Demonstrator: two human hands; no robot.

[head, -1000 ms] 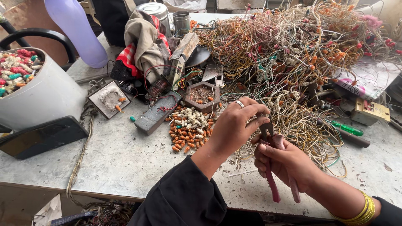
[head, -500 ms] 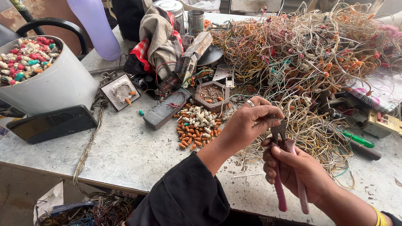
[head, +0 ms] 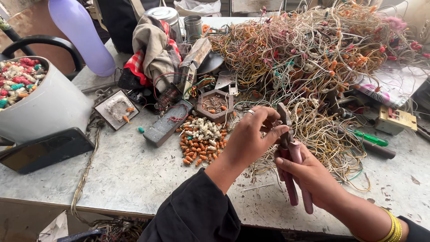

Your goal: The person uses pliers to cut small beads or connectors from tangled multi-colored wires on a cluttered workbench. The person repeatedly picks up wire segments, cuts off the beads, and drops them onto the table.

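At the far left a white bucket (head: pixel 49 105) is seen heaped with coloured bulb caps, and a smaller pile of orange and white caps (head: pixel 201 141) lies mid-table, so part of the stripping is judged done. The left hand (head: pixel 251 134) is pinched on a thin wire at the plier jaws; the right hand (head: pixel 309 172) is clenched round the pink-handled pliers (head: pixel 291 157). A large wire tangle (head: pixel 313 58) remains behind. Bare tabletop (head: pixel 121 170) is left only toward the near edge.

Bare tabletop (head: pixel 130 170) lies open nearside; wire tangle (head: pixel 313 58) and bucket (head: pixel 49 107) block beyond.
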